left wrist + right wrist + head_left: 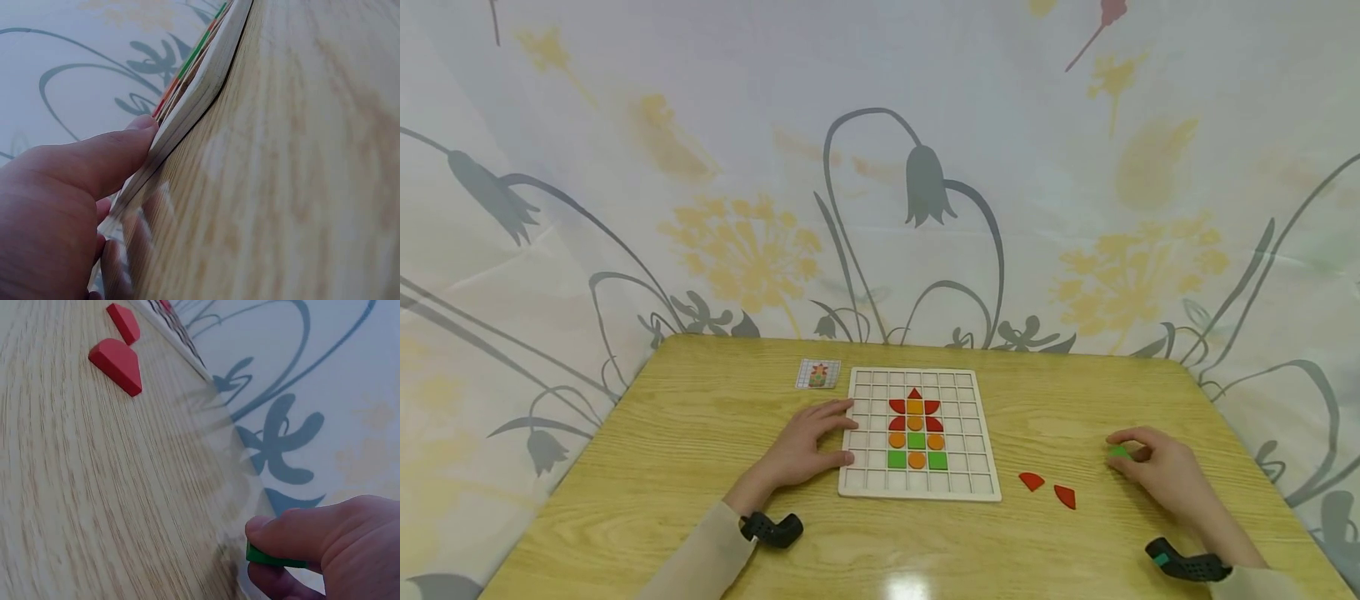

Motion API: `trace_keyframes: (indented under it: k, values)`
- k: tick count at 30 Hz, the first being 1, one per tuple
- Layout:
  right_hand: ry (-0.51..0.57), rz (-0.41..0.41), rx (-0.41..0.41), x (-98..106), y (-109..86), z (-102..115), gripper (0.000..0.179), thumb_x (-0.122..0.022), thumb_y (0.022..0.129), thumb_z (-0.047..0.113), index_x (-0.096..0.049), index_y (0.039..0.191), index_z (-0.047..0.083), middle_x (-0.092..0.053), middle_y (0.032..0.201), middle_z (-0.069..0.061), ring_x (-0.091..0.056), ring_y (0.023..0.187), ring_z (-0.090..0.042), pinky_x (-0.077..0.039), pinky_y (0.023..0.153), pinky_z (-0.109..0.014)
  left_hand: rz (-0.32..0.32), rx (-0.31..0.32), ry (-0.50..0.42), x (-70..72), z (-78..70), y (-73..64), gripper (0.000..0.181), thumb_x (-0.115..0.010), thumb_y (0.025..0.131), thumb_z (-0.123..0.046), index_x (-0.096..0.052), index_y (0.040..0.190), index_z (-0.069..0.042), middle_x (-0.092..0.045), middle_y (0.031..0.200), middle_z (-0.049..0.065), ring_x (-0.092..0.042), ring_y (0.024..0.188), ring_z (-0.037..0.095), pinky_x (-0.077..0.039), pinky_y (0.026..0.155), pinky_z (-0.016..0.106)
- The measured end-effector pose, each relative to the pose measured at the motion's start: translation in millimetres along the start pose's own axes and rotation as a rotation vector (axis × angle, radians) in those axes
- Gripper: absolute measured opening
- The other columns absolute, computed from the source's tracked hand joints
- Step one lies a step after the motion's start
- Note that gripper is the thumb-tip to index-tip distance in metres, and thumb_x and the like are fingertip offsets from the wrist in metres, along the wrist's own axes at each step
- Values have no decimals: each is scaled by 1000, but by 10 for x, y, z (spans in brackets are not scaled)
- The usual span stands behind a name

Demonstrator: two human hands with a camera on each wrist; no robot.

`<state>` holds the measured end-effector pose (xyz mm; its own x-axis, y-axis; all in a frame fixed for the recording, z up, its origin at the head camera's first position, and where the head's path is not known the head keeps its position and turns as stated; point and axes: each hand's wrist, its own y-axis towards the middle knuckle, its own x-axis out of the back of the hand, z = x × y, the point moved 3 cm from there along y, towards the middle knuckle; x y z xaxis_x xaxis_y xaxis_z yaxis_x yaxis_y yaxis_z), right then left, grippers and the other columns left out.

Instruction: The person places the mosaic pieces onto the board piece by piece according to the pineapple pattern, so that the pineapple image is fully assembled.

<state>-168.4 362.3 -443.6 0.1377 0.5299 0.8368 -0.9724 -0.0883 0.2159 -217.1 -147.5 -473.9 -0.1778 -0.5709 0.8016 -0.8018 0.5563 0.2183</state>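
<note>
A white grid board [868, 481] lies on the table, bearing red, orange and green flat pieces in a figure. My left hand [805, 446] rests on the board's left edge, fingers spread; in the left wrist view its thumb [125, 153] touches the rim. Out to the right, my right hand [1165, 471] pinches a green piece [1120, 452] between thumb and fingers, and the right wrist view shows this green piece [275, 559] partly covered by them. Two red quarter-circle pieces [1032, 481] lie loose between the board and my right hand.
A small printed card [817, 374] with a coloured figure on a grid lies beyond my left hand, by the board's upper left corner. The wooden table [700, 417] ends at a flower-patterned cloth backdrop [880, 250]. Black bands circle both wrists.
</note>
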Motion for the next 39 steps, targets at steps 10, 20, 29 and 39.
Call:
trace_keyframes:
  k: [10,20,29,39]
  values:
    - [174,-19,77,-222,76,360,15,-79,84,6,-76,99,9,-70,106,-12,-64,82,-1,-55,68,-21,6,10,-5,2,6,-1,48,-72,91,-40,-66,131,-15,-40,156,5,-31,145,32,-22,113,62]
    - [377,51,134,-476,107,713,21,-75,86,-1,-74,107,3,-66,112,-14,-68,91,-9,-56,76,-21,5,3,-1,1,7,7,47,-72,91,-40,-66,131,-14,-41,156,5,-32,144,32,-23,113,62]
    - [431,111,252,-783,122,1102,22,-78,83,-1,-75,103,8,-67,106,-4,-66,89,-13,-58,76,-26,1,0,-1,6,-9,2,47,-72,91,-39,-66,130,-14,-42,155,5,-32,144,33,-24,112,62]
    - [534,193,315,-1149,132,1435,13,-80,84,7,-76,95,12,-65,105,-2,-64,89,-13,-58,74,-26,1,-2,-9,10,-21,-1,46,-73,91,-37,-66,129,-13,-41,155,7,-32,144,34,-23,113,62]
